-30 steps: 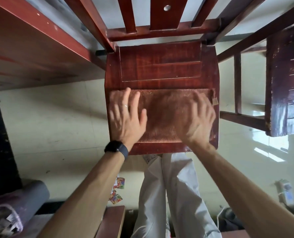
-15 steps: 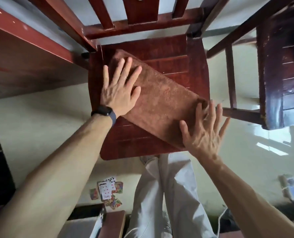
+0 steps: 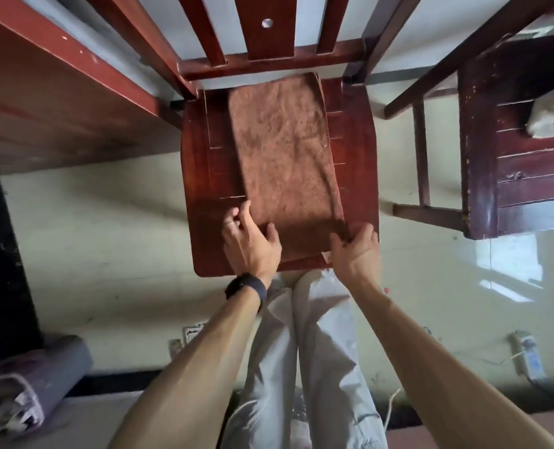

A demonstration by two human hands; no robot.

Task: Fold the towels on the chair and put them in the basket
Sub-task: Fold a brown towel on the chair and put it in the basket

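As the towel (image 3: 285, 150) lies lengthwise down the seat of the chair (image 3: 356, 157), far end at the back rail and near end just short of the front edge, it is flat and square to the person. I judge this suits a fold carried from the near end toward the back.

Both hands are stationed at the near end, one at each corner, evidently so the edge lifts evenly.
- The left hand (image 3: 249, 241) has its fingers curled at the left corner and its thumb on top of the cloth, pinching the edge.
- The right hand (image 3: 355, 251) has its fingers curled round the right corner, closed on the cloth. A small tag (image 3: 326, 256) shows just beside it.
- Neither hand is spread.

The near edge looks slightly bunched between the hands.

The basket is not in view. A pale cloth (image 3: 551, 115) lies on a second chair at right, and whether it is a towel cannot be told.
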